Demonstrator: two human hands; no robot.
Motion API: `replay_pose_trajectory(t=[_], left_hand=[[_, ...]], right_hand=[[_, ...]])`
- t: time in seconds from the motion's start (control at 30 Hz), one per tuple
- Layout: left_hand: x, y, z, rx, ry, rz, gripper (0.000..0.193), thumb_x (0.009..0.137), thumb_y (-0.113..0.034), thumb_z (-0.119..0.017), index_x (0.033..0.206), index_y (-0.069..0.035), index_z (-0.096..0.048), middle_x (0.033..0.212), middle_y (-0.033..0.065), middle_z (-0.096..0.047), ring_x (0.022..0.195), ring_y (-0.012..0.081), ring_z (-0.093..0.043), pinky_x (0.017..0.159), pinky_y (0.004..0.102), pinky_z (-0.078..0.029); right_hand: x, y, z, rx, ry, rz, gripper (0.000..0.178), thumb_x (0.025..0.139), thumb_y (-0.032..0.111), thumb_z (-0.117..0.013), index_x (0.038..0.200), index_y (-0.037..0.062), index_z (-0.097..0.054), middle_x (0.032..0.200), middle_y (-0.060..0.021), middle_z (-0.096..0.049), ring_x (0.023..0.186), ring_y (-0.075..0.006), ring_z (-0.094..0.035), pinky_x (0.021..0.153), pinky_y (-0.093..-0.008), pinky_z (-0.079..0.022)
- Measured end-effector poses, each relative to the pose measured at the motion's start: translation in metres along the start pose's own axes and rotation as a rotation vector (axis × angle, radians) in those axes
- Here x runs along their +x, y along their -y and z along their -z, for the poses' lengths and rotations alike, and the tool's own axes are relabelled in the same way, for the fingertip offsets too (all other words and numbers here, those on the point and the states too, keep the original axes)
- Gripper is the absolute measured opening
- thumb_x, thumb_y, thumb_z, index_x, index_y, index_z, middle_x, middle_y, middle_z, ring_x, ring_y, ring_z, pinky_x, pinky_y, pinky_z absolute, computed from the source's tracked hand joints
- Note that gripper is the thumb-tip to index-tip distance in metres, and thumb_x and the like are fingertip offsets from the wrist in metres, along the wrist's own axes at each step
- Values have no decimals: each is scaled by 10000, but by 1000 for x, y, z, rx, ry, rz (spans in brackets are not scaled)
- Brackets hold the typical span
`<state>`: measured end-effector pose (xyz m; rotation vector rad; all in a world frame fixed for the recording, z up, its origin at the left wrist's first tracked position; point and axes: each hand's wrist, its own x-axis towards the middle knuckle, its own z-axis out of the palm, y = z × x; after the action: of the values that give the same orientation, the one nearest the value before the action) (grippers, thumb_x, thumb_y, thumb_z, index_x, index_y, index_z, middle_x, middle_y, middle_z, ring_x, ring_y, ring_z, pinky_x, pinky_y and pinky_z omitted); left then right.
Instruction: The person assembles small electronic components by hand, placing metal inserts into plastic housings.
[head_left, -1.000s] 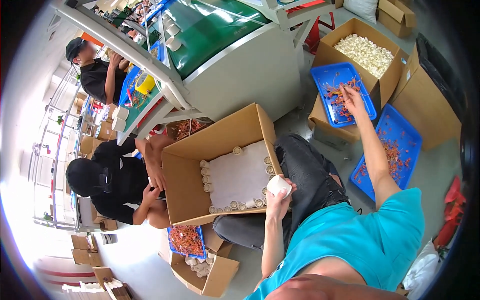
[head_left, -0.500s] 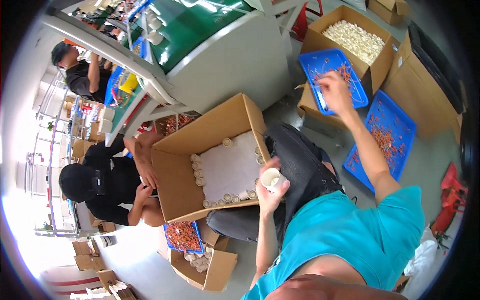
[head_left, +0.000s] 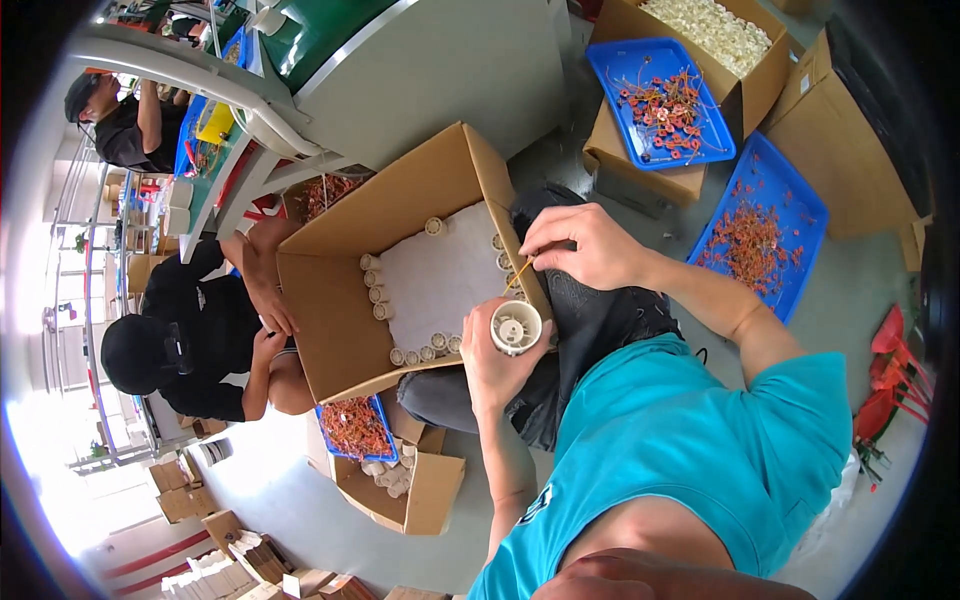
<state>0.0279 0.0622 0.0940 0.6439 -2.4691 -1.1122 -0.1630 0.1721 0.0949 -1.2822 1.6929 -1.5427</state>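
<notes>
L hand (head_left: 487,372) grips white cup (head_left: 517,328), R hand (head_left: 590,246) pinches thin wire (head_left: 518,275), prob. yellow.

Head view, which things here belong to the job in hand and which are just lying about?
Job, by the look of it:
white cup, in the left hand
thin orange strand, in the right hand
cardboard box with similar cups inside
upper-right blue tray of red-and-orange pieces

Probably just lying about:
red flower-like things, far right
brown cartons, lower left

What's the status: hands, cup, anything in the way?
Left hand gripping white cup, open end facing camera. Right hand pinching thin orange-yellow wire. Nothing visibly blocking cup's opening; open carton just beyond.
</notes>
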Motion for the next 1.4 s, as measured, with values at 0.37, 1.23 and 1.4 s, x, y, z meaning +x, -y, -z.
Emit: replay_pose_trajectory(t=[0.37, 1.23, 1.4], left_hand=[[14, 22, 0, -43, -298, -120, 492, 628, -70, -859, 1045, -41, -600, 1121, 135, -577, 1109, 301, -526, 901, 408, -463], [19, 37, -13, 194, -627, -265, 684, 589, -64, -903, 1206, -51, -610, 1032, 138, -563, 967, 299, -559, 802, 396, -485], [21, 37, -14, 194, -632, -268, 673, 593, -60, -901, 1200, -50, -611, 1026, 139, -565, 962, 299, -557, 804, 398, -485]], right_hand=[[9, 11, 3, -158, -318, 276, 166, 761, -46, -738, 920, -11, -707, 969, -103, -671, 833, -223, -661, 718, -302, -535], [-5, 27, -29, -444, -226, 612, 278, 673, -27, -673, 950, -18, -660, 993, -119, -607, 817, -258, -653, 716, -348, -559], [-4, 26, -29, -416, -227, 603, 290, 665, -36, -678, 954, -21, -660, 990, -116, -605, 816, -256, -651, 720, -342, -561]])
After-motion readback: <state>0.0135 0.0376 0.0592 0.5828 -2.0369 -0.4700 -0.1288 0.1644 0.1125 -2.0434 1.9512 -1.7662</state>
